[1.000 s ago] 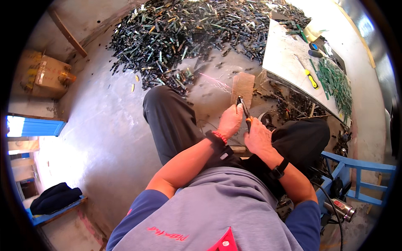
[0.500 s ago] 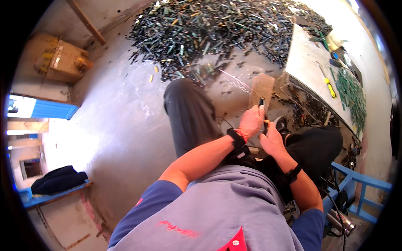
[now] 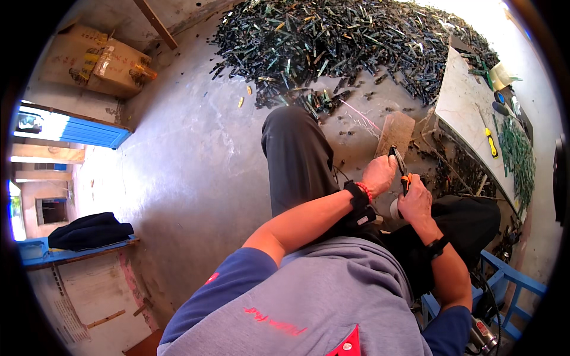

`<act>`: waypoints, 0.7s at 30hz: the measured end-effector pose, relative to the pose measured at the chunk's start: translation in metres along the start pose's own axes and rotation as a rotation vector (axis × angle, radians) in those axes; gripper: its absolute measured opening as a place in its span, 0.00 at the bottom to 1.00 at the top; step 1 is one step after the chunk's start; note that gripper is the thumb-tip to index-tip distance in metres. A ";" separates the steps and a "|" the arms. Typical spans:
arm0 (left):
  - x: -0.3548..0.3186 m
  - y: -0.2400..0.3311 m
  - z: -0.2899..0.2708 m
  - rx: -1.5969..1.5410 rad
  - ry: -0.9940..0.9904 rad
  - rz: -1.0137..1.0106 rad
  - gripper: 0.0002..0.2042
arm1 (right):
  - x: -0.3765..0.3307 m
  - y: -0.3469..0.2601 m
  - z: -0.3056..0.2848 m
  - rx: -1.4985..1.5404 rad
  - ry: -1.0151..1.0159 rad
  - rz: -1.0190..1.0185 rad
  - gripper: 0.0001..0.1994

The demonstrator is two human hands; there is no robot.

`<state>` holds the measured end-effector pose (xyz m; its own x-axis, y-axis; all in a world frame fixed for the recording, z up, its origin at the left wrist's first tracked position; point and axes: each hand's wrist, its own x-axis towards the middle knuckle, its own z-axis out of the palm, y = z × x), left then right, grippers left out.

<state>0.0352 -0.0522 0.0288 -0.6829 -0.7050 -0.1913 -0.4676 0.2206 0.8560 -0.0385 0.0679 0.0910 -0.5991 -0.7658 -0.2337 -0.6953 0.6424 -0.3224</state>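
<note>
Tool: black-and-orange hand tool [image 3: 399, 166], upright, above the lap, just near of the wooden block [image 3: 396, 132].
Left hand [image 3: 378, 175]: closed around the tool's upper part.
Right hand [image 3: 415, 199]: gripping its orange handle.
Open room: bare concrete floor [image 3: 196, 166] to the left; scrap pile [image 3: 344, 41] far; white table [image 3: 469, 113] edge close on the right.
Change: view shifted; both hands keep the same grip.
</note>
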 end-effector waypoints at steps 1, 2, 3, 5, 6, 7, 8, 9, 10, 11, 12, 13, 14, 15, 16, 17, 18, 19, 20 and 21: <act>0.001 -0.004 0.003 -0.001 -0.007 0.003 0.22 | 0.002 0.005 -0.001 -0.028 0.028 -0.063 0.19; 0.003 -0.012 0.003 0.049 -0.016 0.060 0.21 | 0.004 0.009 -0.002 -0.055 0.056 -0.125 0.20; 0.006 -0.020 0.002 0.093 -0.031 0.125 0.21 | 0.007 0.016 -0.004 -0.140 0.096 -0.230 0.16; 0.012 -0.029 0.003 0.087 -0.061 0.193 0.20 | 0.018 0.031 -0.007 -0.244 0.147 -0.337 0.13; 0.012 -0.034 0.004 0.040 -0.064 0.182 0.19 | 0.021 0.039 -0.011 -0.301 0.164 -0.397 0.11; 0.011 -0.036 0.001 -0.111 -0.121 0.124 0.19 | 0.025 0.040 -0.017 -0.315 0.163 -0.418 0.10; 0.010 -0.036 0.000 -0.209 -0.174 0.025 0.19 | 0.027 0.039 -0.023 -0.330 0.163 -0.439 0.09; 0.006 -0.027 -0.007 -0.343 -0.241 -0.122 0.19 | 0.028 0.038 -0.028 -0.341 0.159 -0.463 0.08; 0.003 -0.016 -0.015 -0.472 -0.299 -0.265 0.18 | 0.028 0.040 -0.029 -0.332 0.167 -0.463 0.08; 0.003 -0.007 -0.021 -0.572 -0.347 -0.357 0.18 | 0.028 0.043 -0.028 -0.324 0.174 -0.464 0.09; 0.000 0.002 -0.028 -0.703 -0.373 -0.513 0.18 | 0.028 0.044 -0.027 -0.312 0.179 -0.474 0.09; 0.000 0.006 -0.034 -0.752 -0.408 -0.553 0.18 | 0.027 0.043 -0.030 -0.278 0.109 -0.435 0.11; 0.003 0.009 -0.038 -0.802 -0.444 -0.593 0.18 | 0.026 0.044 -0.031 -0.205 0.077 -0.431 0.12; 0.005 0.010 -0.041 -0.850 -0.479 -0.633 0.18 | 0.025 0.045 -0.032 -0.131 0.045 -0.427 0.13; 0.007 0.009 -0.044 -0.898 -0.522 -0.647 0.18 | 0.024 0.045 -0.034 -0.057 0.014 -0.423 0.15; 0.008 0.007 -0.047 -0.945 -0.564 -0.661 0.17 | 0.021 0.042 -0.034 0.013 -0.089 -0.311 0.17; 0.010 0.006 -0.047 -0.992 -0.608 -0.674 0.17 | 0.021 0.041 -0.033 0.139 -0.137 -0.274 0.16; 0.010 0.007 -0.045 -0.988 -0.632 -0.622 0.17 | 0.022 0.042 -0.030 0.265 -0.184 -0.236 0.16; 0.008 0.010 -0.043 -0.979 -0.640 -0.619 0.17 | 0.023 0.044 -0.025 0.391 -0.231 -0.198 0.15; 0.006 0.015 -0.042 -0.973 -0.649 -0.615 0.17 | 0.023 0.040 -0.020 0.631 -0.228 -0.205 0.14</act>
<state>0.0477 -0.0808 0.0607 -0.7762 -0.0064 -0.6304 -0.3904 -0.7803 0.4886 -0.0879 0.0767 0.0908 -0.3346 -0.9012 -0.2753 -0.3808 0.3965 -0.8353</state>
